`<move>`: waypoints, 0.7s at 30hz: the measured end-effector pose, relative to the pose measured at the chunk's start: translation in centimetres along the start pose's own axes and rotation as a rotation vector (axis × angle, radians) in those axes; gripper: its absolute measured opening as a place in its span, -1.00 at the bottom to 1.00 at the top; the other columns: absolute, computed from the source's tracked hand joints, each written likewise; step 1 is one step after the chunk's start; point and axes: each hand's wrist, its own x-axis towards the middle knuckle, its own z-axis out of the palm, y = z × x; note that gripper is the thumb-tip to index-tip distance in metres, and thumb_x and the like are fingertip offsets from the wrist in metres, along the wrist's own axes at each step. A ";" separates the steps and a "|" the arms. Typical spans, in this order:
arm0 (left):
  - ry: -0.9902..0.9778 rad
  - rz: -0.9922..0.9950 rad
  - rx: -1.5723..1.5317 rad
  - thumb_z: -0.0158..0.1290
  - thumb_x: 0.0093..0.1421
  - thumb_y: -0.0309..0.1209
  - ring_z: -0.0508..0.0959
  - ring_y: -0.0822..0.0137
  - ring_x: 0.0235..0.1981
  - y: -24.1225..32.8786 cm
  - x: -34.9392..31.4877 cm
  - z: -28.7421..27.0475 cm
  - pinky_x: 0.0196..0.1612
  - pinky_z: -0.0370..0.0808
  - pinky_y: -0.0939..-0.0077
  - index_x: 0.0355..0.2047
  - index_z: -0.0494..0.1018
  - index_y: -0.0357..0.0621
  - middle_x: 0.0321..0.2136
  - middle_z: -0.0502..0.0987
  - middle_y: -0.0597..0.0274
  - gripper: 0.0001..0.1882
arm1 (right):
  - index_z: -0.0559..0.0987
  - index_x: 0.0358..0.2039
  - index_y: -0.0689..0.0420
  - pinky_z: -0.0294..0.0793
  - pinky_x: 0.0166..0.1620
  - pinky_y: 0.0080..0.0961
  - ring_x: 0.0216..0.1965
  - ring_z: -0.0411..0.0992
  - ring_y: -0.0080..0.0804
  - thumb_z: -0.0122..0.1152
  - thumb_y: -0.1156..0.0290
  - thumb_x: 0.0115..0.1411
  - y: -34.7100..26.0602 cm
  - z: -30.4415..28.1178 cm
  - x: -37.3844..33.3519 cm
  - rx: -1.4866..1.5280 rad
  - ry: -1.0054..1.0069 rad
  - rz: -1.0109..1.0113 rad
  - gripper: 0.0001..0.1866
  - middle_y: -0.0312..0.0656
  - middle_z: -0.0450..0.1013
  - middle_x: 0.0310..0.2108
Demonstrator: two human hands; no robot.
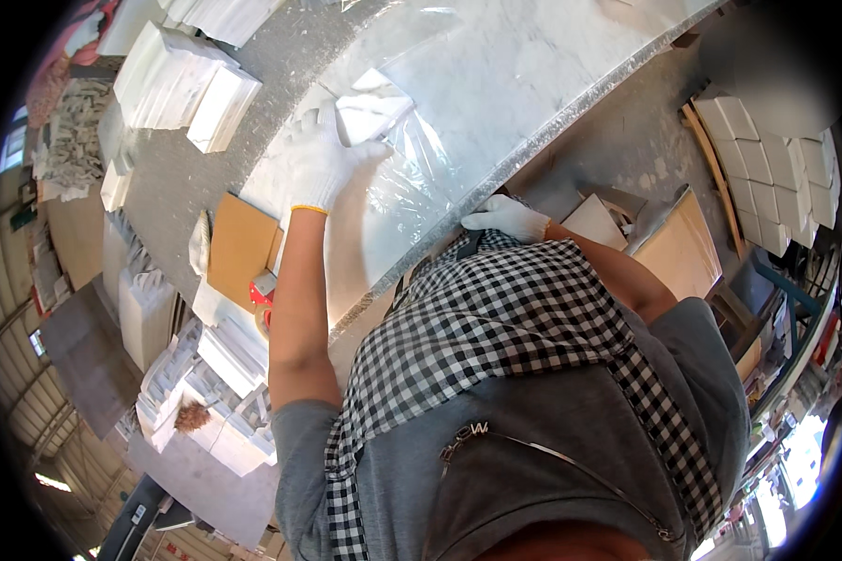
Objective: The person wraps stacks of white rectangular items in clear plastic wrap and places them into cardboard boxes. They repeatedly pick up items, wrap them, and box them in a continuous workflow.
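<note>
My left hand [323, 161], in a white knit glove with a yellow cuff, lies over the pale work table [524, 65], its thumb spread from the other fingers. Beside it is a white, grey-veined marble-like tile [372, 105]. Shiny clear plastic film [421, 161] spreads over the table on the tile's near right side; whether it wraps the tile I cannot tell. My right hand [510, 220], also gloved in white, is at the table's near edge, against my black-and-white checked apron [486, 309]. Its fingertips are partly hidden, and whether it grips anything does not show.
White slabs [173, 79] are stacked at the far left. A brown cardboard piece [240, 245] and a red tape dispenser [262, 294] lie left of my left forearm. To the right stand an open carton [678, 245] and stacked white packages [767, 173] beside a wooden board [713, 178].
</note>
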 end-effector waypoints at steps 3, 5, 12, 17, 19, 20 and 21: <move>0.164 0.050 -0.057 0.30 0.08 0.14 0.50 -0.14 0.16 -1.2 -1.1 0.5 0.17 0.47 0.05 0.28 0.36 -0.09 0.15 0.50 -0.13 -0.13 | 0.64 0.07 0.36 0.47 0.16 -0.45 0.03 0.54 -0.33 0.30 0.21 0.33 -0.3 0.9 -0.8 -0.102 -0.003 -0.060 -0.53 -0.03 0.63 -0.02; 0.260 0.088 -0.160 0.26 0.20 0.00 0.48 -0.18 0.17 -2.8 -2.0 0.8 0.18 0.46 0.02 0.29 0.36 -0.04 0.17 0.48 -0.14 -0.27 | 0.66 0.02 0.33 0.48 0.11 -0.49 -0.03 0.55 -0.41 0.26 0.21 0.34 -1.0 0.9 -1.5 -0.206 0.033 -0.071 -0.57 -0.08 0.64 -0.10; 0.383 0.189 0.097 0.27 0.13 -0.25 0.36 -0.18 0.23 -5.6 -8.0 5.9 0.18 0.44 -0.04 0.33 0.28 0.01 0.27 0.33 -0.13 -0.24 | 0.68 -0.07 0.31 0.45 -0.06 -0.62 -0.21 0.48 -0.59 0.32 0.31 0.26 -8.0 1.1 -5.2 0.127 -0.208 -0.141 -0.66 -0.26 0.61 -0.22; 0.273 0.085 -0.138 0.36 -0.02 -0.03 0.32 -0.14 0.30 -1.8 -9.6 3.8 0.30 0.34 -0.01 0.34 0.31 0.03 0.33 0.28 -0.15 -0.09 | 0.71 -0.25 0.31 0.47 -0.07 -0.58 -0.27 0.50 -0.48 0.37 0.24 0.20 -13.4 0.8 -5.3 0.158 -0.350 -0.149 -0.67 -0.18 0.63 -0.25; 0.413 0.120 -0.233 0.34 0.03 -0.05 0.33 -0.10 0.30 -1.3 -8.7 4.8 0.28 0.37 0.03 0.29 0.41 0.02 0.34 0.30 -0.13 -0.19 | 0.70 -0.31 0.29 0.48 -0.05 -0.53 -0.28 0.51 -0.44 0.38 0.24 0.21 -15.0 -0.3 -4.0 0.199 -0.396 -0.168 -0.69 -0.16 0.63 -0.27; 0.446 0.121 -0.279 0.31 0.07 -0.06 0.34 -0.10 0.29 -1.4 -7.8 5.6 0.27 0.38 0.04 0.24 0.47 0.03 0.32 0.34 -0.11 -0.29 | 0.68 -0.38 0.23 0.50 0.02 -0.43 -0.21 0.53 -0.38 0.38 0.21 0.22 -15.8 -0.7 -3.1 0.256 -0.410 -0.157 -0.71 -0.13 0.61 -0.27; 0.479 0.122 -0.324 0.29 0.12 -0.08 0.36 -0.11 0.28 -1.6 -6.6 6.6 0.26 0.40 0.06 0.19 0.53 0.03 0.30 0.38 -0.09 -0.38 | 0.68 -0.37 0.22 0.50 0.05 -0.39 -0.17 0.53 -0.36 0.38 0.21 0.23 -17.1 -1.0 -2.0 0.251 -0.428 -0.225 -0.71 -0.13 0.61 -0.25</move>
